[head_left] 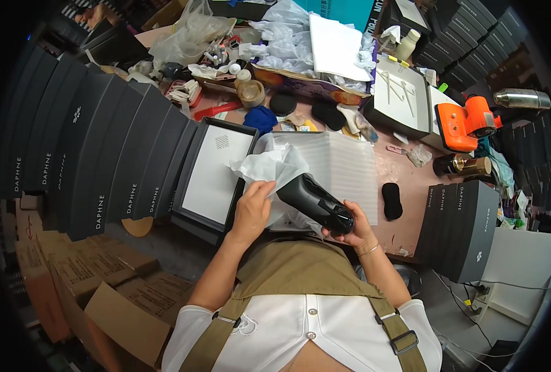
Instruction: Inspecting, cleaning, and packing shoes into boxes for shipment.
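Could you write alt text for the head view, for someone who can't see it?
A right hand holds a glossy black shoe at a cluttered pink table while the left hand holds white tissue paper beside it. An open dark box lies to the left, with dark boxes stacked on both sides.

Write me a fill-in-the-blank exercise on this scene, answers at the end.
1. The right hand holds a ____ shoe.
2. The left hand grips paper that is ____ in colour.
3. The open box lies to the ____ of the shoe.
4. The bracelet is worn on the ____ wrist.

Missing words: black; white; left; right.
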The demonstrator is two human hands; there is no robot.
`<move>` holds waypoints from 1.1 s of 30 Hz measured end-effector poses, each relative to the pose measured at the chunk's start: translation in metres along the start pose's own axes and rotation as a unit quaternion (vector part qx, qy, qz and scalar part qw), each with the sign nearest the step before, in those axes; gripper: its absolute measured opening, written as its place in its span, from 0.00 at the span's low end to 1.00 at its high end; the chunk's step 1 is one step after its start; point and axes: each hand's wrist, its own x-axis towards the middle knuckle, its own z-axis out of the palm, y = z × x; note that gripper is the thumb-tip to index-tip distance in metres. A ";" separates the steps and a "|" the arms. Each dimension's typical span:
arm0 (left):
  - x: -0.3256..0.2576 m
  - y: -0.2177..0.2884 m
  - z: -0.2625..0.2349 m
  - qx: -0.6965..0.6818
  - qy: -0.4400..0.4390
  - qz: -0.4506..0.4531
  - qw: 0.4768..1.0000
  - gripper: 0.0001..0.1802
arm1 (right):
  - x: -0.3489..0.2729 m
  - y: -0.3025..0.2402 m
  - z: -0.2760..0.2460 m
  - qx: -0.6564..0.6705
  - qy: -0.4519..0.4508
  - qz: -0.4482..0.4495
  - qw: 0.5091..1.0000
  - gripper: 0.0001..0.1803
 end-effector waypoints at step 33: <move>0.064 -0.013 0.019 -0.671 0.047 -0.184 0.716 0.46 | -0.016 0.039 0.099 -0.630 0.005 -0.319 0.709 0.50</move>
